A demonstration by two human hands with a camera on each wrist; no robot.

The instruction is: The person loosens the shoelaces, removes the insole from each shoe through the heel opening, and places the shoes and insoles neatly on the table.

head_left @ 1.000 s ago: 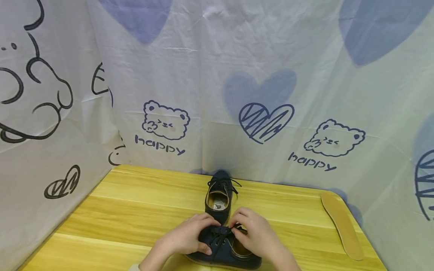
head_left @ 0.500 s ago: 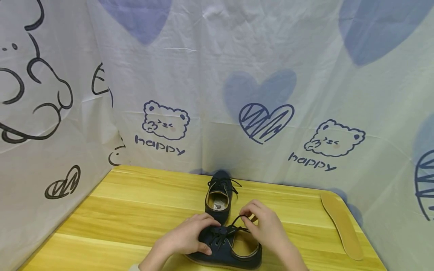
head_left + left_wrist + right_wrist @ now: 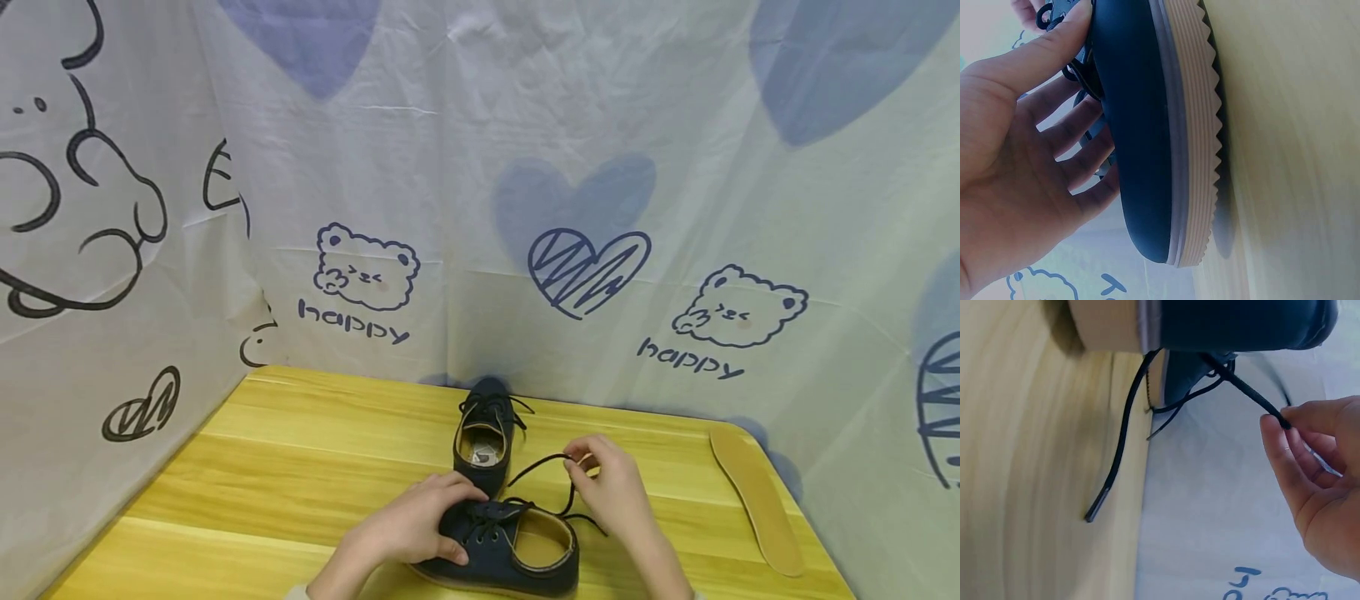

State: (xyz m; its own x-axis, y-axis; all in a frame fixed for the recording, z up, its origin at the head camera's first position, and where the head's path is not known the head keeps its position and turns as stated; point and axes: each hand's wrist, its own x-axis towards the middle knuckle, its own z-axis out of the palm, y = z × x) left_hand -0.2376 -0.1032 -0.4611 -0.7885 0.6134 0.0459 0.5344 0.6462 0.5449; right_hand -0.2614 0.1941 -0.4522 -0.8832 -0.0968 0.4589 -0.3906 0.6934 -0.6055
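Observation:
A dark navy lace-up shoe (image 3: 498, 571) lies sideways near the table's front, toe to the left. My left hand (image 3: 405, 521) grips its front part, thumb on the near side and fingers across the far side. The left wrist view shows the ridged tan sole (image 3: 1194, 137) and the thumb by the laces. Right of the shoe, my right hand (image 3: 611, 487) pinches a black shoelace (image 3: 1250, 394) between thumb and fingertip, raised above the table. The other lace end (image 3: 1125, 425) hangs loose beside the heel. The shoe's opening is uncovered, showing a tan lining.
A matching shoe (image 3: 483, 479) stands behind, toe toward the back, its laces loosely hanging. A tan insole (image 3: 757, 500) lies at the right edge of the yellow wood-grain table (image 3: 300, 450). Printed white cloth (image 3: 465, 208) rises behind and to the left.
My right hand has moved from the laces to the right and up, drawing the shoelace out. A loose lace end now shows beside the heel. The left hand stays in place.

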